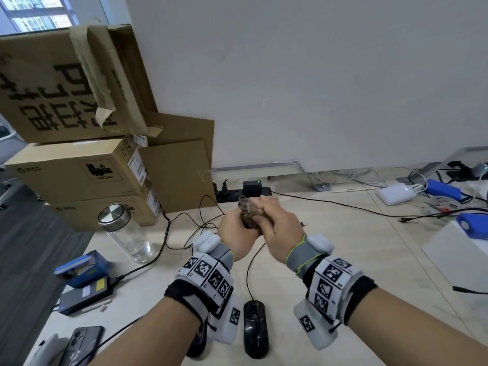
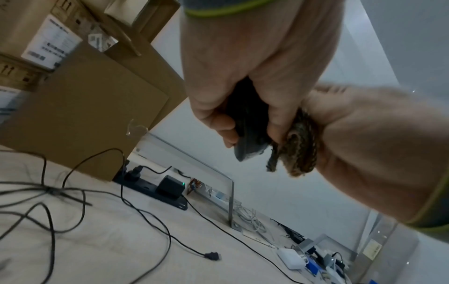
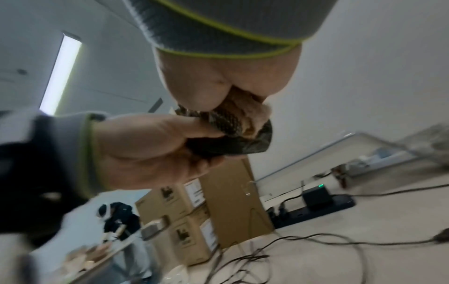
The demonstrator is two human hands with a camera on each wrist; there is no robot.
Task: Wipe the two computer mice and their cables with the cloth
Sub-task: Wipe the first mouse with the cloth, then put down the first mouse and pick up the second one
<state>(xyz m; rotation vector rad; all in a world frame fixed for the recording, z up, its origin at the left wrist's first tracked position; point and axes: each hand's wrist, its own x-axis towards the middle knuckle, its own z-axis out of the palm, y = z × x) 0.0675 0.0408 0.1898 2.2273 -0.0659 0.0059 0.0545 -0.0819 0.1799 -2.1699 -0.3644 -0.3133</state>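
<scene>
Both hands are raised together above the table (image 1: 343,260). My left hand (image 1: 237,233) (image 2: 218,76) grips a smooth black object (image 2: 248,123) that looks like a mouse body. My right hand (image 1: 277,223) (image 2: 364,134) clutches a bunched brown patterned cloth (image 1: 245,207) (image 2: 301,146) (image 3: 233,119) against it. A black mouse (image 1: 254,328) lies on the table below my wrists. Its thin cable (image 1: 249,270) rises into the hands. Another dark rounded object (image 1: 196,344) is half hidden under my left wrist.
Stacked cardboard boxes (image 1: 79,175) stand at the back left, with a glass jar (image 1: 126,233) in front. A phone (image 1: 81,342), a blue box (image 1: 81,268) and a black adapter (image 1: 87,294) lie left. A power strip (image 1: 243,192), loose cables (image 1: 195,228) and chargers (image 1: 396,194) line the back.
</scene>
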